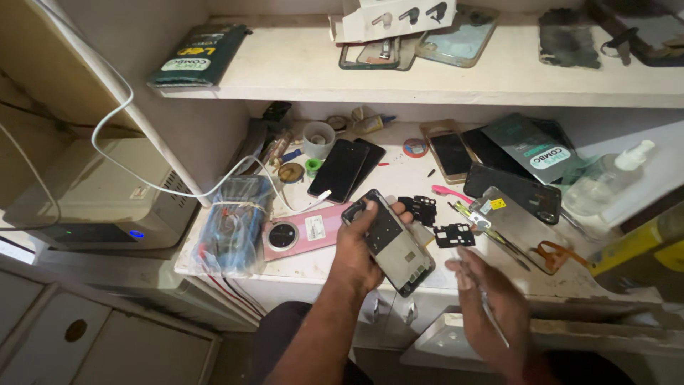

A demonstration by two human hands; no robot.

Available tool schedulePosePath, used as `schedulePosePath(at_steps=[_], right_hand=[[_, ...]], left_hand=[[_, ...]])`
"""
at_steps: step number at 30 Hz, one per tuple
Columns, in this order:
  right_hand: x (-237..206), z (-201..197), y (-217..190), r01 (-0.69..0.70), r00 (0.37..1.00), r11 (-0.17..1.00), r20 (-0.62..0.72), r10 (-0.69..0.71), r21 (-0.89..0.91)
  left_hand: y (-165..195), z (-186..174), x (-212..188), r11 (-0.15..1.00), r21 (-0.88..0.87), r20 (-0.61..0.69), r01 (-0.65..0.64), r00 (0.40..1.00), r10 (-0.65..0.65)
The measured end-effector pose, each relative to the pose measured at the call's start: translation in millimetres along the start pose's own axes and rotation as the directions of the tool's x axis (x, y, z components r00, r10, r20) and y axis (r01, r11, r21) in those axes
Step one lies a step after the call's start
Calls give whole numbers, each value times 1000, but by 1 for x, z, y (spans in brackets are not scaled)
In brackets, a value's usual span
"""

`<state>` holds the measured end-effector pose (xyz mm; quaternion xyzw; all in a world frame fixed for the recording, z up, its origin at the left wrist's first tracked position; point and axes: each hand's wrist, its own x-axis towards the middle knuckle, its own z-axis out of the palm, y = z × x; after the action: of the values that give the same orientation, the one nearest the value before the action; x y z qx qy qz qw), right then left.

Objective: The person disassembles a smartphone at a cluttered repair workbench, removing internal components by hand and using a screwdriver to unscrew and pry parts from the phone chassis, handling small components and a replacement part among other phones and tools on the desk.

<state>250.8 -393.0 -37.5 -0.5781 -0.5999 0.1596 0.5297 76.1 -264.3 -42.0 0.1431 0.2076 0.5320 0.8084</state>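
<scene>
Clearly opened, a phone frame [391, 241] with its dark inner boards exposed sits in the person's left hand [356, 249], fingers wrapped around its edges and the thumb curled over its top corner, held just above the front edge of the white workbench [313, 265]. Right of that grip, the right hand [491, 306] pinches a thin metal tool [494, 321], blurred. Just beyond the held frame lie two small black shield plates [454, 234]. Left of the grip rests a pink phone back [303, 232], and past it a bagged blue device [235, 222]. Farther back lies a dark phone [339, 170].
</scene>
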Motion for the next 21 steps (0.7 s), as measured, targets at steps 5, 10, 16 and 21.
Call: schedulePosePath(at_steps=[5, 10, 16, 21], right_hand=[[-22, 7, 8, 59, 994, 996, -84, -65, -71], [-19, 1, 13, 242, 956, 946, -111, -270, -218], [-22, -9, 9, 4, 999, 993, -32, -8, -114], [-20, -14, 7, 187, 982, 975, 23, -186, -123]], left_hand=[[-6, 2, 1, 983, 173, -94, -66, 992, 83], [-5, 2, 1, 986, 157, -81, -63, 994, 77], [-5, 0, 5, 984, 174, -102, -31, 994, 49], [-6, 1, 4, 985, 171, -100, -39, 993, 57]])
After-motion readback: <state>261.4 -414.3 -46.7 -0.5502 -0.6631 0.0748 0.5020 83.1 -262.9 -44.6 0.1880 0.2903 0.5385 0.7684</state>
